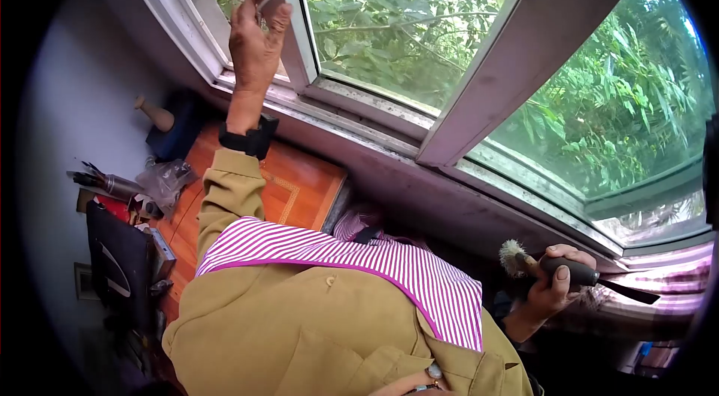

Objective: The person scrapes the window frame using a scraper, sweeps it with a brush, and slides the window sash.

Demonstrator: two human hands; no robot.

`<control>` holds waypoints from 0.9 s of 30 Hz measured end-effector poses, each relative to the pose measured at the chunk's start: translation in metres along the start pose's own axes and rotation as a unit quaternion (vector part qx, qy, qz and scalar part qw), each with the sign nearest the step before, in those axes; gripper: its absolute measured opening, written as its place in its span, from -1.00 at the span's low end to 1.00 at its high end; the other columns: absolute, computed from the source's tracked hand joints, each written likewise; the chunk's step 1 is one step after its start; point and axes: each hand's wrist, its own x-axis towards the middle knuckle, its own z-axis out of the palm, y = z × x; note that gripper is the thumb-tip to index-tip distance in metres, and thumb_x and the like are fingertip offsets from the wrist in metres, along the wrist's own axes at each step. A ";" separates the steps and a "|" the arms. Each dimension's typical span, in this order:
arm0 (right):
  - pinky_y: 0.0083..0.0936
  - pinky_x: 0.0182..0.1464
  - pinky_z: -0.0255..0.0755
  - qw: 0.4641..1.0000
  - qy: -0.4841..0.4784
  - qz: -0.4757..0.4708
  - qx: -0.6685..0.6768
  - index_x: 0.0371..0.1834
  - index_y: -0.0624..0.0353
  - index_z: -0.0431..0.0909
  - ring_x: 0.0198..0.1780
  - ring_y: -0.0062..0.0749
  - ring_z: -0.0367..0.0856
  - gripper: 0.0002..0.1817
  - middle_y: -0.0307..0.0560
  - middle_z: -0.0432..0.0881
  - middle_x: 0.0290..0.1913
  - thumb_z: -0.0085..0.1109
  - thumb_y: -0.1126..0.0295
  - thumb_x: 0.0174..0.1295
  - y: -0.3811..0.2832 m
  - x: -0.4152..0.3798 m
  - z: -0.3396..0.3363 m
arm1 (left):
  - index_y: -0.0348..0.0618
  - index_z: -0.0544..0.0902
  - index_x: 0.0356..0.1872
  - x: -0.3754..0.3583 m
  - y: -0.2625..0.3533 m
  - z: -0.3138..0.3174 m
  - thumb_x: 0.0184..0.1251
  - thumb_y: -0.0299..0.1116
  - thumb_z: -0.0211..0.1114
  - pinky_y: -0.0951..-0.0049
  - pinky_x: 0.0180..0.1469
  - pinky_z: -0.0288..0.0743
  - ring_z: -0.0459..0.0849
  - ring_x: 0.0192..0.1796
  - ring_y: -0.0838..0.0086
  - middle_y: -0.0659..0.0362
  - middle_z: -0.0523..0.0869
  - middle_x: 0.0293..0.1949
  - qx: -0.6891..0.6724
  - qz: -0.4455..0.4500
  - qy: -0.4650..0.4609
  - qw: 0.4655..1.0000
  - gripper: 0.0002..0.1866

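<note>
My left hand point(256, 48) is raised at the upright frame point(278, 14) of the sliding window. Its fingers and thumb are curled around a small, pale, narrow piece point(265, 1), whose kind I cannot tell. Low on the right, my right hand point(553, 293) is closed around two tools together. One is a brush point(514, 258) with frayed whitish bristles; the other has a thick dark grey handle point(568, 272) and a flat dark blade point(630, 292) pointing right. Both tools are held just below the window sill point(539, 201).
An orange wooden tabletop point(288, 179) lies under my left arm. Along the left wall are a dark bag point(120, 261), a cup of brushes point(112, 185), a plastic bag point(166, 185) and a dark blue box point(176, 134). A checked curtain point(678, 284) hangs at the right. Dense foliage shows outside.
</note>
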 end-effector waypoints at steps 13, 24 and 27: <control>-0.43 -0.21 0.49 0.976 -0.135 0.078 0.151 -0.23 0.29 0.34 -0.34 -0.26 0.58 -0.62 0.15 0.59 -0.39 0.33 0.36 0.01 0.026 0.010 0.028 | -0.27 0.51 -0.05 0.013 -0.010 -0.002 0.16 -0.01 0.29 0.26 -0.02 0.43 0.58 -0.07 0.12 -0.04 0.60 -0.14 0.039 -0.060 -0.020 0.997 -0.47; -0.68 -0.49 0.27 0.924 -0.345 0.159 0.032 -0.50 0.30 0.61 -0.55 -0.62 0.47 -0.88 -0.15 0.64 -0.50 0.31 0.57 -0.18 0.015 0.031 0.096 | -0.24 0.61 -0.13 0.047 -0.141 -0.023 0.00 0.10 0.38 0.28 -0.19 0.48 0.64 -0.24 0.09 -0.04 0.67 -0.32 0.077 -0.124 0.005 0.989 -0.40; -0.68 -0.46 0.27 0.918 -0.361 0.164 0.008 -0.51 0.27 0.61 -0.54 -0.62 0.47 -0.86 -0.19 0.62 -0.52 0.34 0.50 -0.18 0.012 0.033 0.102 | -0.25 0.63 -0.23 0.049 -0.152 -0.028 -0.03 0.13 0.38 0.28 -0.22 0.49 0.66 -0.28 0.12 0.00 0.68 -0.36 0.070 -0.120 0.058 0.989 -0.42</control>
